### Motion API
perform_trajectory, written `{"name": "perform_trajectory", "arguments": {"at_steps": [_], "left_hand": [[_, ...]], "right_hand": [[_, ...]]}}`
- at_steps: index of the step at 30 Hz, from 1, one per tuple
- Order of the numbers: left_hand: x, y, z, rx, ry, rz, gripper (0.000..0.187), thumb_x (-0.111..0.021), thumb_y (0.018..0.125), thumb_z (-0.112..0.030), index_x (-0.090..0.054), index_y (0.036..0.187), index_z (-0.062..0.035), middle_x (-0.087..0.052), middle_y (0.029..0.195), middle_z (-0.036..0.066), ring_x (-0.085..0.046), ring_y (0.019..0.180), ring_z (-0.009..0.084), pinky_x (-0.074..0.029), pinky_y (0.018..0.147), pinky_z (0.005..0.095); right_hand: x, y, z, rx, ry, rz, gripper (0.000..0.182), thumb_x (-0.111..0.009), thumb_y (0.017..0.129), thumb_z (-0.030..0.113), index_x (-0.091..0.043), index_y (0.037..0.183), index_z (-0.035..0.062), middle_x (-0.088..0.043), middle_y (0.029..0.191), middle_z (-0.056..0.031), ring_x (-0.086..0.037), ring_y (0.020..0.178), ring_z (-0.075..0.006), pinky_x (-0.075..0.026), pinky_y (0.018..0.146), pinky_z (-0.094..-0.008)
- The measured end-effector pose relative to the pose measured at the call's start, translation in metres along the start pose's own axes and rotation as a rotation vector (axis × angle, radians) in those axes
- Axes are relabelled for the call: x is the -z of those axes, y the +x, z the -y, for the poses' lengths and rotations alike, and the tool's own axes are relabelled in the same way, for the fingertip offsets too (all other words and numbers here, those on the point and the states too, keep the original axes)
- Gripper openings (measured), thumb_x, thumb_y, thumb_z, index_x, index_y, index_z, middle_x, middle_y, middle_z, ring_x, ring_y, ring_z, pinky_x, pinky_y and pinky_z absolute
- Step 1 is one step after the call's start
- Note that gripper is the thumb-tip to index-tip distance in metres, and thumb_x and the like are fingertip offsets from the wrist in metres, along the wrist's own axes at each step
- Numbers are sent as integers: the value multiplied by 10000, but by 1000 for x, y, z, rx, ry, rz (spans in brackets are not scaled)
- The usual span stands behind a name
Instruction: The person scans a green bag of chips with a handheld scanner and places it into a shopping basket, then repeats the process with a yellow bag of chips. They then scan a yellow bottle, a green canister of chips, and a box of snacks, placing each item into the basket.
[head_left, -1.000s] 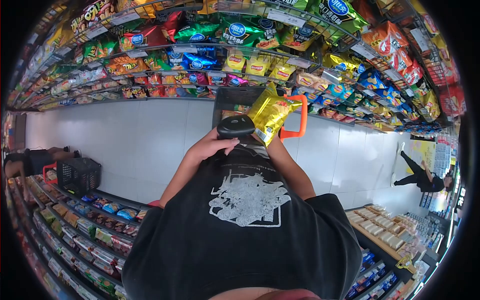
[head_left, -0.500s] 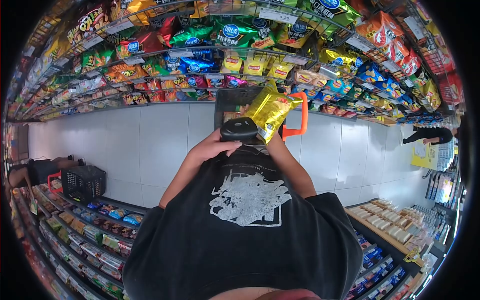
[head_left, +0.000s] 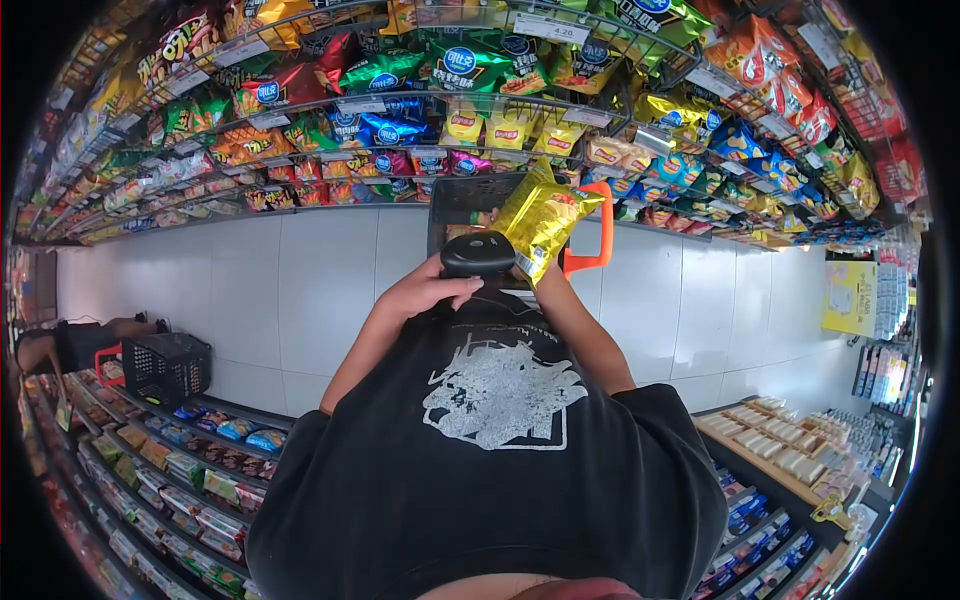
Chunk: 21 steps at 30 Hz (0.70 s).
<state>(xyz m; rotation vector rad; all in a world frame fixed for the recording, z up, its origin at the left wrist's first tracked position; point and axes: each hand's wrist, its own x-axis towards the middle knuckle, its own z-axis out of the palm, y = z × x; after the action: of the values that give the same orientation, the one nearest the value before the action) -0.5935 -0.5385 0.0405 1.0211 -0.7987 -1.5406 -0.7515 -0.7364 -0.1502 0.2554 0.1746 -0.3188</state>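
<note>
"Grey-white tiles make up the floor, shiny and jointed, running as an aisle from side to side. What stands along it?"

"A tall snack rack fills the far side, its tiers packed with bright bags. Low shelves of smaller packs line the near left."

"And the right?"

"A wood-edged surface carrying rows of pale packs, with a yellow carton beyond it near the edge of view."

"Who is about?"

"The wearer, in a black T-shirt with a cracked white print. At far left another person in dark clothes is beside a black basket with a red handle."

"What's close to the hands?"

"A dark basket with an orange handle, just in front of the rack."

"Where is the yellow bag?"

"Held up and tilted in the right hand, partly covering that basket. Those fingers are clamped on it, mostly hidden behind."

"The left hand?"

"Its fingers are wrapped around a black handheld device, right beside the bag."

"Anything smaller?"

"One price label up on the rack, reading 4.20."
</note>
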Motion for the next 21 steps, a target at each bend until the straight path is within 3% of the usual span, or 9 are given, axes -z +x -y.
{"name": "perform_trajectory", "arguments": {"at_steps": [4,7,10,13,14,17,21], "left_hand": [[-8,9,-2,15,-20,6,170,-670,955,-172,-616,1039,-35,-548,714,-25,-510,611,66,-410,593,245],[-11,10,5,18,-5,32,159,-670,955,-172,-613,1021,-40,-549,713,-22,-512,611,68,-412,587,246],[-12,5,10,14,-1,41,155,-669,954,-168,-610,1017,-40,-551,720,-19,-516,615,71,-413,586,247],[-16,0,16,9,-34,18,155,-666,954,-160,-606,1024,-36,-556,739,-18,-518,620,73,-414,589,247],[-17,-1,18,5,-46,6,155,-664,954,-157,-604,1028,-34,-558,746,-17,-519,621,74,-415,590,247],[-16,-3,28,-33,-57,-9,165,-660,956,-150,-599,1051,-30,-563,767,-15,-517,624,76,-418,598,248],[-25,-9,23,-19,-62,-73,145,-658,956,-147,-597,1024,-34,-563,761,-16,-518,620,79,-420,606,250]], "right_hand": [[-21,-13,-14,30,-160,190,671,-416,986,596,-496,1382,60,-589,1295,-258,-557,1225,-450,-432,1092,-577],[-23,-22,-14,55,-126,102,659,-425,988,583,-507,1355,41,-597,1275,-248,-565,1213,-435,-441,1088,-562],[-25,-22,-17,144,-110,-190,638,-432,991,566,-520,1319,26,-604,1244,-243,-580,1172,-428,-454,1070,-560],[-36,-23,-23,75,-129,-122,598,-427,1004,531,-524,1293,17,-602,1219,-236,-591,1136,-415,-467,1048,-556],[-42,-25,-26,107,-92,-226,563,-419,1015,502,-526,1279,16,-602,1190,-227,-599,1105,-398,-478,1033,-545],[-47,-30,-30,109,-148,-196,544,-421,1013,496,-540,1275,34,-608,1196,-209,-603,1106,-374,-491,1020,-530],[-33,-28,-27,82,-198,-131,576,-425,996,554,-555,1278,69,-630,1180,-175,-620,1088,-355,-510,994,-527]]}}
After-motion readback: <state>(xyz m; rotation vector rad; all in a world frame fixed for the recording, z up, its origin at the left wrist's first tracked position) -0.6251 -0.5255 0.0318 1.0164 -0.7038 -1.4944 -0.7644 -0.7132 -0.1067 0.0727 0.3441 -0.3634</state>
